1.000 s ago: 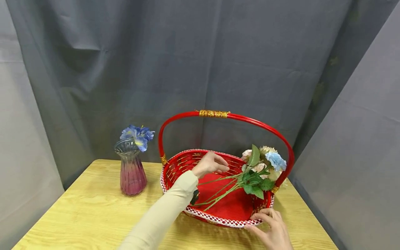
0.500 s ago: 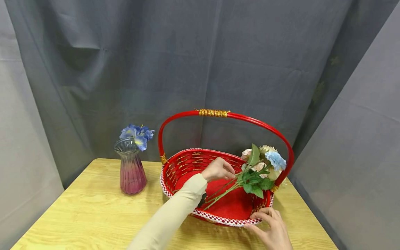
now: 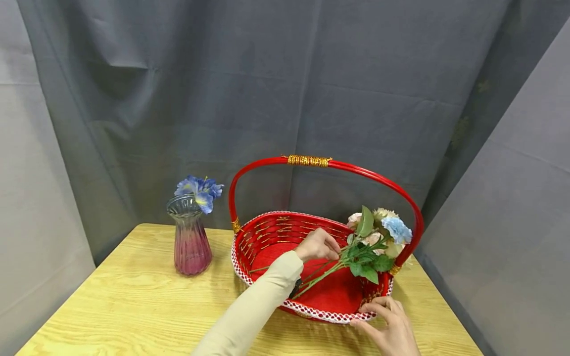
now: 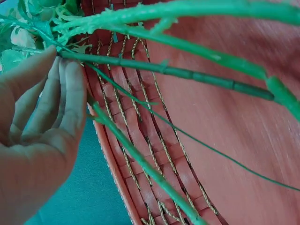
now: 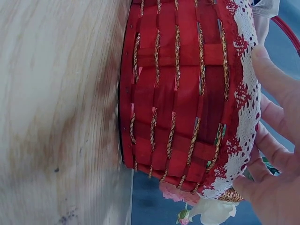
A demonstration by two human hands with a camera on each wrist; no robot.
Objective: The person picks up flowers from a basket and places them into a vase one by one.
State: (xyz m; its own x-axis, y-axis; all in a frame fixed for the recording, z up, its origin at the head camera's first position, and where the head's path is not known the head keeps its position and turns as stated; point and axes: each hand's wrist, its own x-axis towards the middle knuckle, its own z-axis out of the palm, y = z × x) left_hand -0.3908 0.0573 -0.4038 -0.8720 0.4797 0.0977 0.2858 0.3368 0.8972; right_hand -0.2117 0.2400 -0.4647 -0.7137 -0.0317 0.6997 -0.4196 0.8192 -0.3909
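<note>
A red woven basket [image 3: 262, 236] with white lace trim and a tall arched handle stands on the table. Artificial flowers [image 3: 396, 230] in pale blue, cream and pink lie at its right end, their green stems slanting left across the red floor. Over the basket, my left hand [image 3: 317, 245] pinches a green flower stem [image 4: 164, 69] between thumb and fingertips, close to the leaves; its wrist hides part of the stems. My right hand [image 3: 386, 324] grips the basket's front right rim, thumb on the outer side and fingers over the lace edge [image 5: 243, 93].
On the left of the wooden table [image 3: 129, 291] stands a clear-to-purple glass vase [image 3: 191, 247] with a blue iris [image 3: 200, 192] in its mouth. Grey curtain [image 3: 213, 99] hangs behind the table, with lighter cloth at both sides.
My left hand has moved right and slightly down along the stems towards the leaves, and its fingertips have closed on a stem. The right hand stays on the rim.
</note>
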